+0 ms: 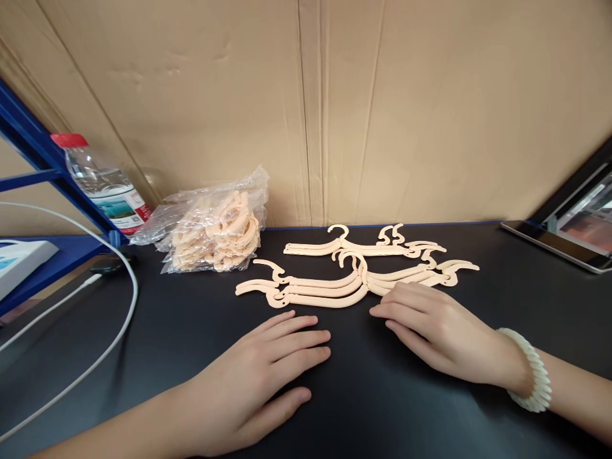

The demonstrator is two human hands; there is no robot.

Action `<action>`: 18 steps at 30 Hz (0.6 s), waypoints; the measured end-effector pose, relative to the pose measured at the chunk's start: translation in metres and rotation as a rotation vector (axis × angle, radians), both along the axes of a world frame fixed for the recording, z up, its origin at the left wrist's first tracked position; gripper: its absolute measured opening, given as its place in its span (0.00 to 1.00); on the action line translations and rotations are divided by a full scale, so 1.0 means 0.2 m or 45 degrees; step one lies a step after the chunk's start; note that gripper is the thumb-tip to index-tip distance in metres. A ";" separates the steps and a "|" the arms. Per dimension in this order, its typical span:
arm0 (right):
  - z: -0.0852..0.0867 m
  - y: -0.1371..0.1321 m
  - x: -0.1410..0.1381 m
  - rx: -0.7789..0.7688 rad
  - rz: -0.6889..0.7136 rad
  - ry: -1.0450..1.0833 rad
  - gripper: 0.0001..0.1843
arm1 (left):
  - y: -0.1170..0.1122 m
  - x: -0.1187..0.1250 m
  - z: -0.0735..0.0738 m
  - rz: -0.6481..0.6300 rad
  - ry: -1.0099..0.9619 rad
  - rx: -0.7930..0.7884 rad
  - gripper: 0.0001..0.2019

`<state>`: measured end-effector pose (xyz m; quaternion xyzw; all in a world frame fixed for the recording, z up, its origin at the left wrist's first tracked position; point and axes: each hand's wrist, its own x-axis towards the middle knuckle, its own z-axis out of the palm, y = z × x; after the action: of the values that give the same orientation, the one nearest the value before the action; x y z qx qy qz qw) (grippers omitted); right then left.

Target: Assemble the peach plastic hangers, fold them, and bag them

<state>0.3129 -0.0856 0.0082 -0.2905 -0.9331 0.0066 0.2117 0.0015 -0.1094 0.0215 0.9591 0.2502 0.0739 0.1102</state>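
Observation:
Several pale peach plastic folding clothes hangers (329, 301) lie flat and close together on the black table (354, 408), their hooks pointing away from me. Behind them rests another peach hanger (373, 250) with small curled pieces beside its right arm. My left hand (253, 366) lies palm down on the table just in front of the hangers, fingers spread and holding nothing. My right hand (435, 325) is at the right part of the front hangers and covers some of them. Its fingers are stretched out; whether the fingertips touch the hangers I cannot tell.
At the back left sits a clear plastic bag (215, 233) full of peach hanger parts. Beyond it a water bottle (112, 188) leans by a blue frame (62, 185). A white cable (135, 287) loops on the left. A tablet-like device (561, 245) stands at the right, cardboard (335, 115) behind.

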 end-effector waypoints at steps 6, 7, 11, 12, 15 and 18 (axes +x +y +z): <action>-0.03 0.00 -0.01 -0.032 -0.103 -0.084 0.15 | 0.00 -0.01 -0.04 0.013 -0.018 0.021 0.23; -0.03 0.00 -0.01 -0.041 -0.128 -0.086 0.16 | 0.00 -0.01 -0.04 0.011 -0.024 0.028 0.23; -0.03 -0.01 -0.01 -0.054 -0.138 -0.152 0.19 | 0.00 0.00 -0.03 -0.012 -0.061 0.070 0.23; -0.02 -0.01 -0.02 -0.058 -0.119 -0.178 0.19 | -0.01 0.00 -0.02 -0.019 -0.062 0.086 0.23; -0.01 -0.03 -0.03 -0.082 -0.061 -0.245 0.20 | -0.02 0.02 0.00 -0.056 -0.074 0.124 0.21; 0.00 -0.05 -0.05 -0.114 -0.019 -0.299 0.22 | -0.03 0.04 0.02 -0.106 -0.183 0.122 0.19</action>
<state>0.3034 -0.0963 0.0086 -0.3056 -0.9480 0.0126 0.0879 0.0096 -0.1162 0.0246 0.9650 0.1977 0.1496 0.0850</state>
